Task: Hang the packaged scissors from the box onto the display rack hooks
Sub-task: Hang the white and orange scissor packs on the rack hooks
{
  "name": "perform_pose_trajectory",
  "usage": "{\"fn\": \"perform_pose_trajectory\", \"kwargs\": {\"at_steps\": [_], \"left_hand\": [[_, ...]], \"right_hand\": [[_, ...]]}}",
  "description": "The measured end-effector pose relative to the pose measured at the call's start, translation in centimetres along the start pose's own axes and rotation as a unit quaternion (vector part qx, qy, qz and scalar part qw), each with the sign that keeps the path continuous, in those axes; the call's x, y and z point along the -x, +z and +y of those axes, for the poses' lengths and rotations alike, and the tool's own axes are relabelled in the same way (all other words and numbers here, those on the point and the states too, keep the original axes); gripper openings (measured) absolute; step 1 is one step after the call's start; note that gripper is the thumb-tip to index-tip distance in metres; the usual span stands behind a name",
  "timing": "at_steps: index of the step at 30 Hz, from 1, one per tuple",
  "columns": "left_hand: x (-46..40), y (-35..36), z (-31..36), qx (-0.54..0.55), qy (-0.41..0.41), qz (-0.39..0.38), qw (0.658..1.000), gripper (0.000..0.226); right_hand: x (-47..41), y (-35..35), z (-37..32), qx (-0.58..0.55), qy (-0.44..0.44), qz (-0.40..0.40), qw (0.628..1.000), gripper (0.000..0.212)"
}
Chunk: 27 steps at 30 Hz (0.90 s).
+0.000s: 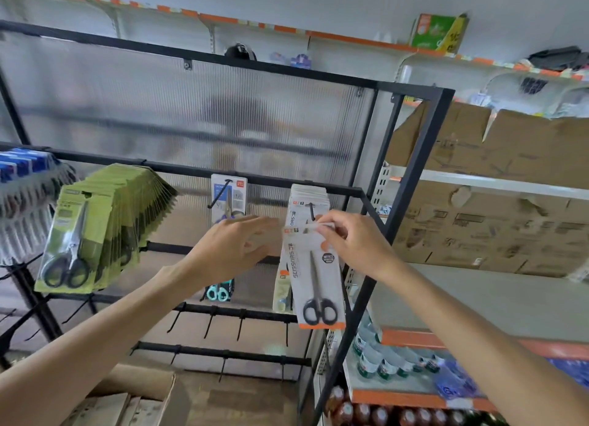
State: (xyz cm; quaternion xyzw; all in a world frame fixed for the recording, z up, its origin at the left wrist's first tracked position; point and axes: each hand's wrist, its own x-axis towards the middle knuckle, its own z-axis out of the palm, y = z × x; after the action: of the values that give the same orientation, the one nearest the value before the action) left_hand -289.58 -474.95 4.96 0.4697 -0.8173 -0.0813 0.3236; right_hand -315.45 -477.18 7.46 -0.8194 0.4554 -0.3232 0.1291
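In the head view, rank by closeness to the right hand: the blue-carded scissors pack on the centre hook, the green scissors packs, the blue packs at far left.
From the right hand:
1. Blue-carded scissors pack, centre hook, left of the hand.
2. Green scissors packs, further left.
3. Blue packs, left edge of the rack.

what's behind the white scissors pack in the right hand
Behind the white scissors pack, a stack of similar white packs hangs on a hook. The pack and right hand cover most of it.
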Motion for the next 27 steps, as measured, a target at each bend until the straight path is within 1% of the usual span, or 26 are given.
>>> {"fn": "perform_pose_trajectory", "kwargs": {"at_steps": [5, 9, 13, 18, 20, 23, 27], "left_hand": [[-0.2, 0.5, 0.0, -0.025, 0.021, -0.018, 0.999, 0.048], [-0.1, 0.2, 0.7, -0.036, 0.004, -0.03, 0.999, 0.046], [0.2, 0.0, 0.3, -0.062, -0.001, -0.032, 0.998, 0.046], [0.7, -0.1, -0.7, -0.088, -0.017, -0.037, 0.995, 0.047], [1.1, -0.2, -0.9, -0.095, -0.021, -0.033, 0.995, 0.047], [1.7, -0.4, -1.6, -0.098, -0.036, -0.048, 0.993, 0.048], [3.4, -0.4, -3.3, -0.091, -0.047, -0.059, 0.993, 0.051]], "right_hand": [[-1.6, 1.2, 1.8, 0.001, 0.055, 0.012, 0.998, 0.018], [-3.7, 2.0, 3.3, 0.014, 0.118, 0.047, 0.992, 0.017], [-5.8, 3.4, 4.5, 0.051, 0.146, 0.045, 0.987, 0.019], [-8.5, 4.3, 5.7, 0.051, 0.194, 0.059, 0.978, 0.021], [-9.3, 4.4, 5.9, 0.054, 0.198, 0.063, 0.977, 0.022], [-9.8, 4.2, 5.6, 0.084, 0.19, 0.059, 0.976, 0.023], [-8.4, 3.6, 4.7, 0.098, 0.153, 0.071, 0.981, 0.018]]}}
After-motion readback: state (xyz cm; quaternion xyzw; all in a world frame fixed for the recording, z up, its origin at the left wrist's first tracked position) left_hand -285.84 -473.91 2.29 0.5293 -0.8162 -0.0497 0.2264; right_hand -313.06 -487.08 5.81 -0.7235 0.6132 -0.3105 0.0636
